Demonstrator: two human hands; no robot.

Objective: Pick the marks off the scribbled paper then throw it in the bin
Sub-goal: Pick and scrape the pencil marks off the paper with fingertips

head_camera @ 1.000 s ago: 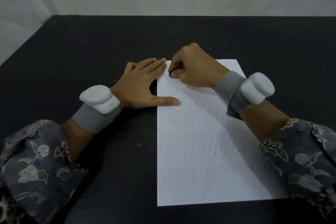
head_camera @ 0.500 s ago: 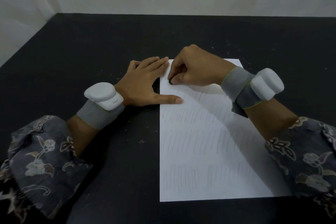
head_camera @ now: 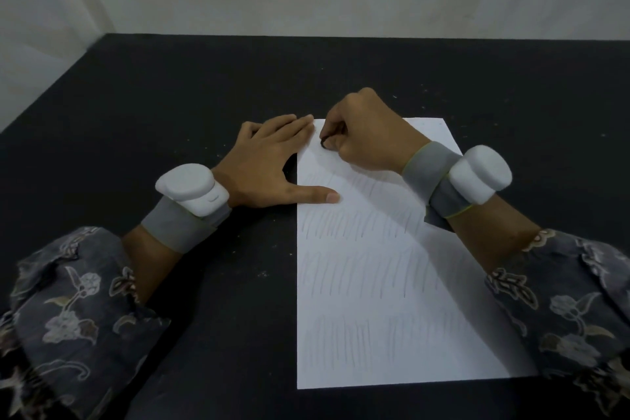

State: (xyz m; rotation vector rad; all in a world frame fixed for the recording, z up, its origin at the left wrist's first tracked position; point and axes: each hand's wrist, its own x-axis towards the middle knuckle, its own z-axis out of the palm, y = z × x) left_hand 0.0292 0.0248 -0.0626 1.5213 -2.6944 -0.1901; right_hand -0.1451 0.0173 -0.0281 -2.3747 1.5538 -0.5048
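At the far left corner of the paper (head_camera: pixel 381 269), the right hand (head_camera: pixel 364 133) is curled tight, fingers and thumb pinching a small dark eraser (head_camera: pixel 324 143) with its tip down on the sheet. Left hand (head_camera: pixel 269 167) lies flat with straight fingers, spread along the sheet's left edge, thumb reaching onto the page beside the topmost row of scribbles.

To do this step well, I'd say short, light strokes are the way, rubbing away from the pinned edge so the thin sheet can't buckle or tear. That flat hand ought to press close beside wherever the eraser works and follow it toward the near end, row by row.

Rows of faint pencil strokes run from just near of the hands to the near edge, so by my reckoning most of the job is ahead. Paper lies lengthwise on the dark tabletop (head_camera: pixel 170 106), far end under both hands, near end between the forearms. No bin in view.
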